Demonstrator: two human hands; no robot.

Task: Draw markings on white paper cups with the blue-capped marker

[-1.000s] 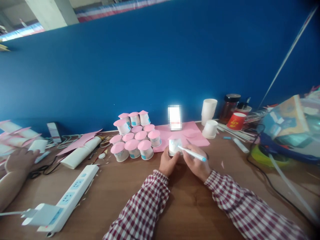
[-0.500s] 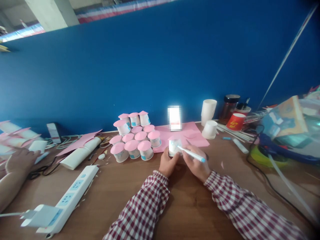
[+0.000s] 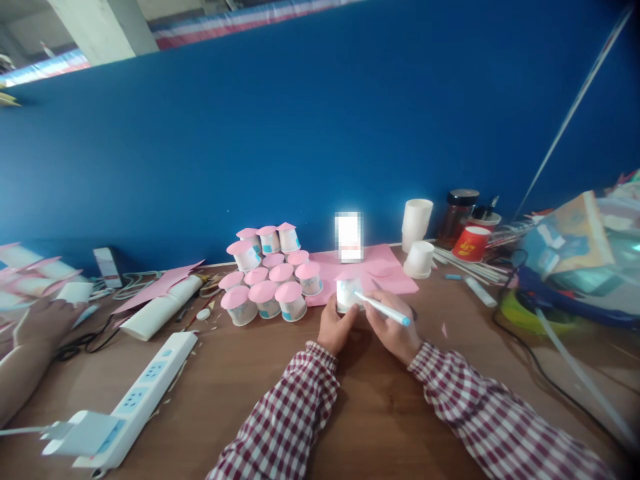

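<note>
A white paper cup point(image 3: 347, 293) stands upside down on the brown table, some faint marks on its side. My left hand point(image 3: 337, 325) grips it from the left, the thumb along its lower front. In my right hand point(image 3: 393, 327) is a white marker with a light blue end point(image 3: 387, 309), pinched between the fingers, its tip at the cup's right side. Pink card point(image 3: 395, 267) lies flat behind the cup. To the left, several cups with pink cone tops point(image 3: 269, 297) are grouped, some stacked on others.
A power strip point(image 3: 145, 393) lies at front left, near another person's hand point(image 3: 43, 327) and more pink-topped cups. White cups point(image 3: 418, 217), a red cup point(image 3: 471, 244) and a dark-lidded jar point(image 3: 457, 210) stand at back right. A blue partition point(image 3: 320, 120) rises behind the table.
Hardly anything differs. My left hand stays on the cup and my right hand keeps the marker against it; the view has shifted very slightly.
</note>
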